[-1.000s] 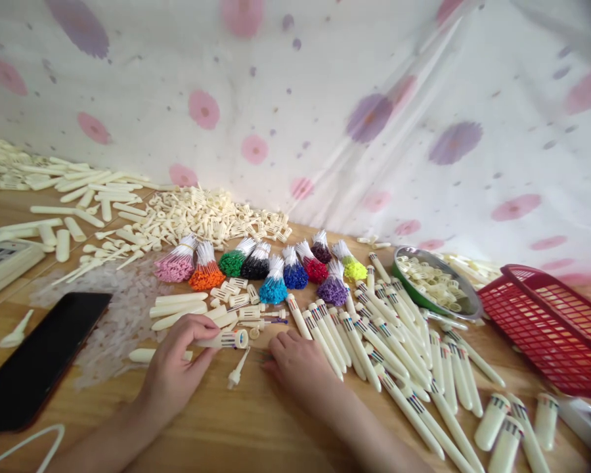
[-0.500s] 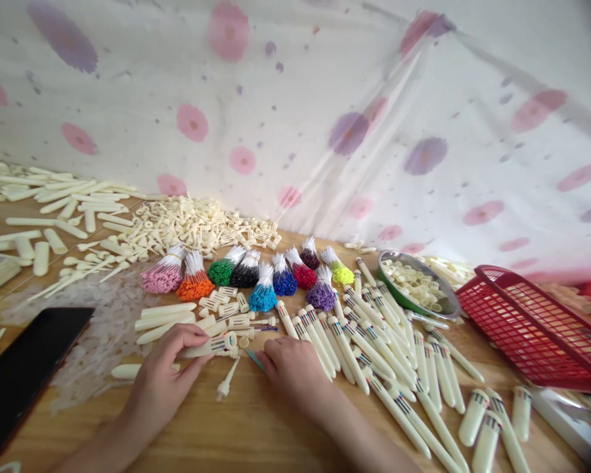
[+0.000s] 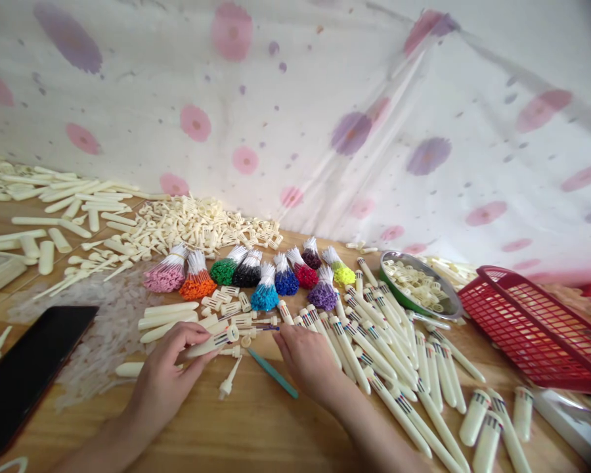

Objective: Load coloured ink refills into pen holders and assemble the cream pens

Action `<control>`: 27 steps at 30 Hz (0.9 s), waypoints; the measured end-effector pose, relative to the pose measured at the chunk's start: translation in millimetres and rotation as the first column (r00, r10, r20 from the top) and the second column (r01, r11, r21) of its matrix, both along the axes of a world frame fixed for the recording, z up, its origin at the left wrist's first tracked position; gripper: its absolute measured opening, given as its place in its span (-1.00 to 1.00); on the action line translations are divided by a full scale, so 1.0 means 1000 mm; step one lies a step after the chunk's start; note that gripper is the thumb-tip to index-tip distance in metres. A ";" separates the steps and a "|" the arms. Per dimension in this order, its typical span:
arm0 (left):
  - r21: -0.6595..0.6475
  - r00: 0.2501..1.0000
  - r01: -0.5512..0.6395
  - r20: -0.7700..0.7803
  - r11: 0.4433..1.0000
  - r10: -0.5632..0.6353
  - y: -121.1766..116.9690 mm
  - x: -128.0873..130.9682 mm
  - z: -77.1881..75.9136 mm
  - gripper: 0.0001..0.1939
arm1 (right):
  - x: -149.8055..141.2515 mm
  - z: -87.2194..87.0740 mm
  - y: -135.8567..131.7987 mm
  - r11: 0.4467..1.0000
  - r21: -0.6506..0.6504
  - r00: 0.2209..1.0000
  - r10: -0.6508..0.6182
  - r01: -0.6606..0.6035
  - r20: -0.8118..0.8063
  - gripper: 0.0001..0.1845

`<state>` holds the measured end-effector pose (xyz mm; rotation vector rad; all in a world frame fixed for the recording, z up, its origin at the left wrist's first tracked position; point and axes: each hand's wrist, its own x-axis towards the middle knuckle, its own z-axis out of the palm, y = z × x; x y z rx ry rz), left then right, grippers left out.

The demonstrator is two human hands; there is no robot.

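My left hand (image 3: 175,364) is closed around a cream multi-colour pen barrel (image 3: 219,340), its slotted open end facing right. Coloured slides show in the slots. My right hand (image 3: 305,358) has its fingers curled together by the tip of a purple-ended refill (image 3: 270,328); whether they hold anything is hidden. A teal stick-like tool (image 3: 273,372) lies loose on the table between my hands. Below the barrel rests a cream plunger-like part (image 3: 230,379). Bundles of refills stand behind, among them pink (image 3: 165,272), orange (image 3: 197,281) and light blue (image 3: 264,292).
Many assembled pens (image 3: 389,355) lie spread on the right. Behind them are a green-sided bowl (image 3: 452,299) of slotted parts and a red plastic basket (image 3: 526,328). A black phone (image 3: 37,374) lies left, near clear plastic bits (image 3: 93,348). Cream parts (image 3: 197,223) are heaped at the back.
My right hand has let go of the teal tool, which now lies on the table. That hand has shifted slightly up and right. The left hand still holds the barrel.
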<state>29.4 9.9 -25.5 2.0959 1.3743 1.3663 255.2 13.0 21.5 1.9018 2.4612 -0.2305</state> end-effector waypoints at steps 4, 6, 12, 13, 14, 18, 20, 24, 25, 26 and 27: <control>0.011 1.000 -0.004 -0.010 1.000 0.004 0.001 -0.001 -0.002 -0.88 | 0.021 0.013 0.005 0.992 0.070 0.994 -0.103 0.104 -0.018 -0.74; 0.022 1.000 0.013 -0.023 1.000 -0.013 0.001 -0.002 -0.003 -0.87 | 0.039 0.022 0.010 0.978 0.112 0.984 -0.170 0.175 -0.051 -0.76; 0.039 0.999 0.033 -0.045 0.999 -0.031 0.000 0.002 -0.002 -0.85 | 0.110 0.041 0.058 0.880 0.164 0.891 -0.420 0.446 -0.169 -0.86; 0.040 0.998 0.032 -0.047 0.999 -0.030 0.000 0.002 -0.001 -0.85 | 0.121 0.040 0.071 0.860 0.166 0.874 -0.462 0.483 -0.150 -0.84; 0.041 0.998 0.032 -0.050 0.999 -0.029 0.000 0.003 0.000 -0.84 | 0.130 0.037 0.084 0.841 0.158 0.855 -0.503 0.517 -0.125 -0.81; 0.046 0.998 0.031 -0.059 0.998 -0.028 -0.002 0.002 0.002 -0.83 | 0.148 0.019 0.127 0.826 0.073 0.829 -0.559 0.558 -0.006 -0.69; 0.044 0.998 0.036 -0.062 0.998 -0.033 -0.002 0.002 0.002 -0.83 | 0.150 0.009 0.141 0.827 0.036 0.825 -0.563 0.562 0.050 -0.66; 0.042 0.997 0.041 -0.064 0.998 -0.038 0.000 0.002 0.000 -0.82 | 0.153 0.001 0.159 0.821 -0.031 0.816 -0.562 0.571 0.136 -0.67; 0.041 0.997 0.041 -0.064 0.998 -0.039 0.000 0.002 0.000 -0.82 | 0.155 0.001 0.163 0.820 -0.054 0.816 -0.558 0.570 0.152 -0.67; 0.037 0.997 0.042 -0.064 0.998 -0.040 0.000 0.002 0.000 -0.82 | 0.157 0.002 0.166 0.819 -0.083 0.818 -0.550 0.568 0.166 -0.67; 0.033 0.997 0.042 -0.064 0.999 -0.040 0.000 0.002 0.000 -0.82 | 0.160 0.004 0.169 0.818 -0.115 0.821 -0.541 0.564 0.180 -0.67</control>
